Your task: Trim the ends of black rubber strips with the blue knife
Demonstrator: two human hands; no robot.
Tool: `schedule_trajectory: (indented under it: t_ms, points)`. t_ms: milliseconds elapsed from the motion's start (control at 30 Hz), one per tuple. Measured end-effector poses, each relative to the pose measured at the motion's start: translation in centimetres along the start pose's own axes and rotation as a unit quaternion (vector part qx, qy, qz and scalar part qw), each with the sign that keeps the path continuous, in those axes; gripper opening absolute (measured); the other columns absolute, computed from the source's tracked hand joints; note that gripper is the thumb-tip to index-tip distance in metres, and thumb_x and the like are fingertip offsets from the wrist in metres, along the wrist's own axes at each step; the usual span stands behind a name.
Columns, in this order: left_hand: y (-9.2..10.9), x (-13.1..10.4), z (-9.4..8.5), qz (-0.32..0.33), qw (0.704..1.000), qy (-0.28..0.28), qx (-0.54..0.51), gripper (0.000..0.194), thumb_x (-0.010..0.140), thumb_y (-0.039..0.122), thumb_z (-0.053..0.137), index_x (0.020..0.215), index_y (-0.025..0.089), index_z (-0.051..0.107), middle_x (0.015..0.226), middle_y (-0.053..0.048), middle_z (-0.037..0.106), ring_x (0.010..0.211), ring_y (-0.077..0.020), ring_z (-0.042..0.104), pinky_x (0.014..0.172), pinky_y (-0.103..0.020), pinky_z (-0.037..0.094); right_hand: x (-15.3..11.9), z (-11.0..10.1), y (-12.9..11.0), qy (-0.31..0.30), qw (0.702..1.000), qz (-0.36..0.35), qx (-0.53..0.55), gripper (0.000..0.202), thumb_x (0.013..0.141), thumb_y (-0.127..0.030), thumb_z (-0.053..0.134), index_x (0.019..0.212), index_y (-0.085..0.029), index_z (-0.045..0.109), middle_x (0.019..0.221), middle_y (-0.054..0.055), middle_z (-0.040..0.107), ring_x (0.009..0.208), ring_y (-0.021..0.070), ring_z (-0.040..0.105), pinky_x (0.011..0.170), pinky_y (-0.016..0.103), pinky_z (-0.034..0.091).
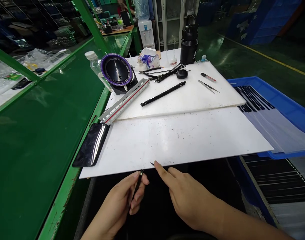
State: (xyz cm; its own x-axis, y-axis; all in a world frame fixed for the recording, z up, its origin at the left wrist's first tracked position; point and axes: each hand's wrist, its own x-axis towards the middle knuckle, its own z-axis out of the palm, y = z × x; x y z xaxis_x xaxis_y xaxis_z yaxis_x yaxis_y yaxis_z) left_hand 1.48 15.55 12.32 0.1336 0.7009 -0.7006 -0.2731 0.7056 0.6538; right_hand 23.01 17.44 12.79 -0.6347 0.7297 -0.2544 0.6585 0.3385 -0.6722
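Observation:
My left hand point(124, 196) is closed around a narrow black strip point(136, 188), its upper end poking out between thumb and fingers. A small pale spot shows near that end. My right hand point(184, 190) is closed, with the index finger stretched along a thin tool whose dark pointed tip point(152, 163) juts past the fingertip; the rest of it is hidden. Both hands are at the front edge of the white table point(167, 140), a short gap apart. Farther back on a thick white board point(204, 96) lies a longer black strip point(163, 94).
A phone point(91, 145), grey slotted bar point(127, 101) and purple-rimmed fan point(117, 71) stand left. Tweezers point(208, 86), a small red-and-black cutter point(208, 77), pliers point(151, 70) and a black bottle point(189, 45) are on the board. Right, a blue tray point(289, 100) holds several black strips.

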Motion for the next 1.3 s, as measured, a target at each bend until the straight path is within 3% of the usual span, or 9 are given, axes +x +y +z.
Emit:
schedule_trajectory:
  t_ms: [267, 600, 967, 1300]
  points:
    - [-0.4, 0.1, 0.3, -0.014, 0.998, 0.027, -0.054, 0.028, 0.090, 0.041, 0.060, 0.077, 0.017, 0.061, 0.057, 0.005, 0.045, 0.046, -0.0067, 0.032, 0.038, -0.014, 0.028, 0.5, 0.4, -0.7, -0.011, 1.000, 0.010, 0.007, 0.074, 0.093, -0.007, 0.036, 0.161, -0.025, 0.017, 0.106, 0.009, 0.063, 0.077, 0.0230, 0.063, 0.070, 0.036, 0.052]
    - [-1.7, 0.7, 1.0, 0.038, 0.995, 0.087, 0.003, 0.041, 0.085, 0.057, 0.064, 0.072, 0.018, 0.057, 0.048, 0.007, 0.042, 0.037, -0.0047, 0.024, 0.032, -0.014, 0.022, 1.6, 1.4, -1.8, -0.019, 0.998, -0.011, -0.054, 0.072, 0.092, -0.007, 0.040, 0.161, -0.020, 0.022, 0.100, 0.009, 0.065, 0.071, 0.0244, 0.066, 0.059, 0.034, 0.048]
    - [-2.4, 0.8, 1.7, 0.038, 0.993, 0.108, -0.016, 0.052, 0.088, 0.057, 0.059, 0.056, 0.018, 0.050, 0.045, 0.005, 0.039, 0.038, -0.0051, 0.024, 0.034, -0.017, 0.021, 2.4, 1.1, -2.5, -0.036, 0.998, 0.000, -0.056, 0.077, 0.088, -0.007, 0.044, 0.161, -0.019, 0.021, 0.100, 0.011, 0.066, 0.071, 0.0244, 0.068, 0.054, 0.030, 0.046]
    - [-2.1, 0.8, 1.6, 0.010, 0.994, 0.101, -0.033, 0.054, 0.086, 0.061, 0.061, 0.055, 0.018, 0.048, 0.045, 0.007, 0.035, 0.038, -0.0040, 0.021, 0.034, -0.016, 0.019, 2.8, 1.1, -3.5, -0.056, 0.991, 0.004, -0.124, 0.084, 0.082, -0.014, 0.052, 0.160, -0.012, 0.021, 0.095, 0.014, 0.064, 0.064, 0.0259, 0.065, 0.048, 0.033, 0.050]
